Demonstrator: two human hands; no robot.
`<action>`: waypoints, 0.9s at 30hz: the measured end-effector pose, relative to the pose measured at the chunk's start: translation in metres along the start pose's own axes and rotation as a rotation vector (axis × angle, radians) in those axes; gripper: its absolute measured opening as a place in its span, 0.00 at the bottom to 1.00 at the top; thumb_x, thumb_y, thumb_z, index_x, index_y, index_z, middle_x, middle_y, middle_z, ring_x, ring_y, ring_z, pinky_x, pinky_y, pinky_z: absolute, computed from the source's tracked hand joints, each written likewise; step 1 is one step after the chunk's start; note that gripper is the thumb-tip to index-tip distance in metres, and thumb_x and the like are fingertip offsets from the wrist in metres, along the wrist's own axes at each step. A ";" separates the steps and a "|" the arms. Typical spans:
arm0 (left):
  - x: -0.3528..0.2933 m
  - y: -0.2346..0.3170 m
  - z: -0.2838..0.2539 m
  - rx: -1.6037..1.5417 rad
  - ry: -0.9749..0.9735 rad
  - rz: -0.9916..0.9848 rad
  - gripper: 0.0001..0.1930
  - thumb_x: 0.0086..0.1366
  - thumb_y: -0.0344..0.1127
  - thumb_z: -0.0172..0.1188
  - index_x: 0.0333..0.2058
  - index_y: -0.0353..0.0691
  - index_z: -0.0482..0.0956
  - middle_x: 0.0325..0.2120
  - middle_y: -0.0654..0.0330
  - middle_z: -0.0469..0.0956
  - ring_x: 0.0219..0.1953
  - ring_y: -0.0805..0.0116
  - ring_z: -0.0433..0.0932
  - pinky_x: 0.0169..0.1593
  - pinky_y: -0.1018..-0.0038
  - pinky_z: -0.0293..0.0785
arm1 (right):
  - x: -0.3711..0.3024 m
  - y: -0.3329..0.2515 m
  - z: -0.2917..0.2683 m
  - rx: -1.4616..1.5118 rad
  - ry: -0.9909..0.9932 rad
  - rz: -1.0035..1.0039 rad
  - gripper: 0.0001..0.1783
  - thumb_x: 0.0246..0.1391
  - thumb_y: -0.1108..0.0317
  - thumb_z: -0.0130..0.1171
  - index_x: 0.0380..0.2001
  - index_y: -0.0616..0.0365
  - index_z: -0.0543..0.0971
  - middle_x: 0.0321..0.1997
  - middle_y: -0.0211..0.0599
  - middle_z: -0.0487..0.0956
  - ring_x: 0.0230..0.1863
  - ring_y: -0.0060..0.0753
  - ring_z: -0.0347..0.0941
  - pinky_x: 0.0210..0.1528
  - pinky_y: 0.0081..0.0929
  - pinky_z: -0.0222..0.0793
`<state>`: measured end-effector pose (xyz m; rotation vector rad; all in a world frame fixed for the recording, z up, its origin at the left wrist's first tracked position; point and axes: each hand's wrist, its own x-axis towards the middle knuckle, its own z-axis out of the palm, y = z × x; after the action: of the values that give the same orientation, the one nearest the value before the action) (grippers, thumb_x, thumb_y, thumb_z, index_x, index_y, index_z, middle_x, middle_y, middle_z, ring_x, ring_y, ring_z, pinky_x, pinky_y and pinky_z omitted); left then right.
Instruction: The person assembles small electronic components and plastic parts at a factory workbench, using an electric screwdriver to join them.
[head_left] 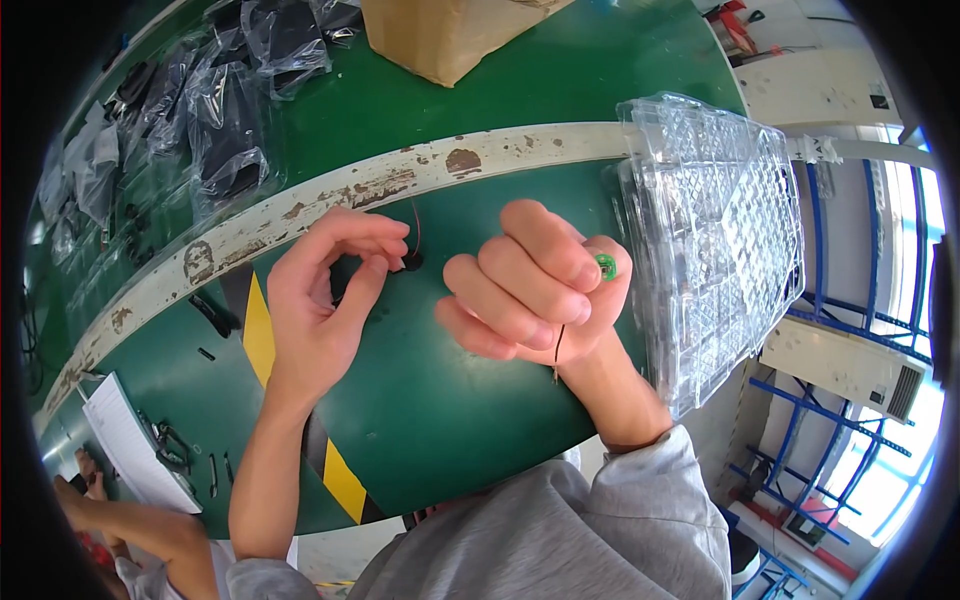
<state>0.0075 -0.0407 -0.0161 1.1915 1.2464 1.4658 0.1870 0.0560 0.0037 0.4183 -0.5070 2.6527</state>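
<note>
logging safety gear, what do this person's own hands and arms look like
The left hand and right hand are bare, with no gloves, rings or watches showing. Plain grey sleeves leave both wrists uncovered.

There are two foreground hands (315,310), one green piece (606,267) (only one showing), one carton (440,35), one tray stack (715,240)
</note>
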 end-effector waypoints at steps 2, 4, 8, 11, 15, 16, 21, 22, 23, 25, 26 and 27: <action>0.000 0.002 -0.001 0.012 -0.017 -0.010 0.13 0.62 0.15 0.52 0.44 0.29 0.78 0.37 0.57 0.77 0.39 0.70 0.77 0.48 0.75 0.72 | 0.000 0.000 0.000 0.002 -0.019 0.011 0.11 0.62 0.58 0.56 0.26 0.42 0.70 0.23 0.18 0.71 0.30 0.24 0.66 0.39 0.27 0.65; 0.000 0.002 -0.001 0.024 -0.034 -0.018 0.12 0.63 0.16 0.53 0.44 0.29 0.77 0.38 0.57 0.76 0.40 0.69 0.76 0.49 0.73 0.71 | 0.000 0.000 0.001 0.000 -0.029 0.010 0.11 0.63 0.57 0.56 0.26 0.42 0.71 0.23 0.18 0.72 0.30 0.24 0.67 0.39 0.27 0.65; -0.002 0.002 -0.002 0.019 -0.030 -0.025 0.10 0.64 0.17 0.53 0.44 0.29 0.77 0.38 0.57 0.76 0.39 0.69 0.76 0.49 0.73 0.71 | 0.000 0.001 0.001 0.003 -0.038 0.025 0.11 0.63 0.57 0.57 0.26 0.42 0.71 0.24 0.17 0.73 0.31 0.23 0.68 0.40 0.27 0.66; 0.000 0.001 0.000 0.004 -0.019 -0.013 0.11 0.62 0.15 0.53 0.43 0.29 0.78 0.37 0.57 0.77 0.39 0.70 0.76 0.47 0.74 0.72 | -0.001 -0.001 0.003 -0.016 -0.037 0.043 0.12 0.63 0.55 0.59 0.27 0.42 0.71 0.24 0.16 0.73 0.32 0.23 0.68 0.40 0.27 0.66; 0.001 0.001 0.001 -0.008 -0.010 0.004 0.12 0.61 0.14 0.52 0.42 0.30 0.79 0.36 0.58 0.77 0.38 0.71 0.76 0.46 0.76 0.73 | 0.000 0.010 0.004 0.034 -0.095 -0.090 0.12 0.66 0.59 0.51 0.28 0.49 0.66 0.22 0.23 0.70 0.28 0.28 0.66 0.36 0.30 0.65; 0.001 0.001 0.001 -0.009 -0.007 0.007 0.12 0.61 0.14 0.52 0.42 0.30 0.79 0.36 0.58 0.77 0.38 0.71 0.76 0.46 0.76 0.73 | -0.001 0.010 0.001 0.041 -0.139 -0.036 0.12 0.67 0.55 0.54 0.30 0.46 0.70 0.24 0.20 0.72 0.31 0.26 0.68 0.39 0.29 0.66; -0.001 0.001 -0.002 -0.008 -0.008 -0.007 0.11 0.62 0.15 0.53 0.42 0.30 0.79 0.36 0.57 0.78 0.38 0.71 0.77 0.46 0.75 0.73 | -0.003 0.013 -0.004 0.049 -0.212 0.025 0.11 0.68 0.52 0.54 0.35 0.44 0.74 0.28 0.18 0.75 0.35 0.26 0.71 0.44 0.30 0.67; -0.001 0.002 -0.001 -0.004 -0.004 -0.006 0.11 0.62 0.15 0.53 0.42 0.30 0.79 0.36 0.57 0.78 0.38 0.71 0.77 0.46 0.75 0.73 | -0.002 0.015 -0.004 0.043 -0.217 -0.009 0.12 0.68 0.53 0.55 0.35 0.46 0.74 0.28 0.21 0.75 0.34 0.26 0.71 0.43 0.29 0.67; 0.000 0.002 0.000 -0.029 -0.005 -0.006 0.11 0.62 0.15 0.53 0.42 0.30 0.79 0.37 0.57 0.78 0.39 0.71 0.77 0.47 0.75 0.73 | 0.000 0.016 -0.004 0.038 -0.223 -0.044 0.13 0.68 0.53 0.55 0.35 0.49 0.73 0.28 0.23 0.75 0.34 0.25 0.71 0.41 0.29 0.68; -0.002 0.003 -0.002 -0.021 0.019 -0.012 0.11 0.63 0.15 0.54 0.42 0.30 0.79 0.37 0.57 0.78 0.39 0.71 0.77 0.47 0.75 0.73 | 0.000 0.013 0.014 -0.273 0.065 -0.071 0.12 0.68 0.56 0.55 0.36 0.53 0.73 0.29 0.26 0.76 0.33 0.24 0.70 0.40 0.27 0.68; -0.003 0.002 -0.001 -0.040 0.045 -0.011 0.11 0.63 0.15 0.54 0.42 0.30 0.79 0.37 0.57 0.78 0.39 0.71 0.77 0.48 0.75 0.73 | -0.001 0.013 0.020 -0.594 0.367 -0.101 0.12 0.68 0.59 0.55 0.36 0.57 0.73 0.29 0.29 0.76 0.33 0.23 0.70 0.38 0.25 0.67; -0.001 0.002 0.001 -0.065 0.061 -0.004 0.11 0.63 0.15 0.55 0.43 0.30 0.79 0.38 0.57 0.78 0.39 0.71 0.78 0.48 0.75 0.73 | 0.000 0.016 0.023 -0.581 0.352 -0.102 0.12 0.68 0.59 0.55 0.36 0.57 0.73 0.29 0.29 0.76 0.33 0.23 0.70 0.38 0.25 0.67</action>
<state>0.0090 -0.0418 -0.0142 1.1084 1.2316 1.5379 0.1850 0.0329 0.0198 -0.1883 -1.0534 2.2652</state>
